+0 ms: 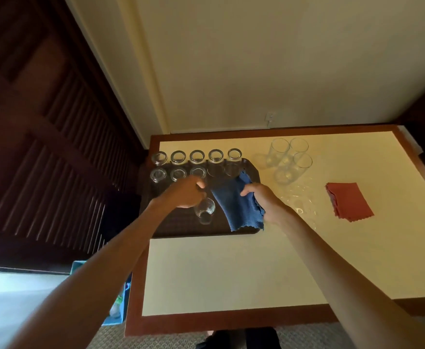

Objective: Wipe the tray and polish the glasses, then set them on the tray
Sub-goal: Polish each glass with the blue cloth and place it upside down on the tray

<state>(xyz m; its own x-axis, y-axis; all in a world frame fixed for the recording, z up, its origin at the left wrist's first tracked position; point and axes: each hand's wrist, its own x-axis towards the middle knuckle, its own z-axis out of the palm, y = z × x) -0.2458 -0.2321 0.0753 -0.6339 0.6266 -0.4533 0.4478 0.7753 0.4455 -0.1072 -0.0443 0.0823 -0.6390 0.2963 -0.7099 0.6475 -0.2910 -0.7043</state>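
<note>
A dark brown tray [181,229] lies at the table's far left. Several clear glasses [196,157] stand upside down on it in two rows along its back. My left hand [185,193] grips one more clear glass [204,210], which hangs tilted just above the tray's middle. My right hand [263,201] holds a blue cloth [239,205] that drapes over the tray's right side. Three upright glasses [293,157] stand in a cluster on the table to the right of the tray.
A folded red cloth [348,201] lies on the cream tabletop [231,270] at the right. The table has a brown wooden rim and stands against a wall. Dark louvred doors [42,147] are to the left, and a light blue box [117,298] stands on the floor.
</note>
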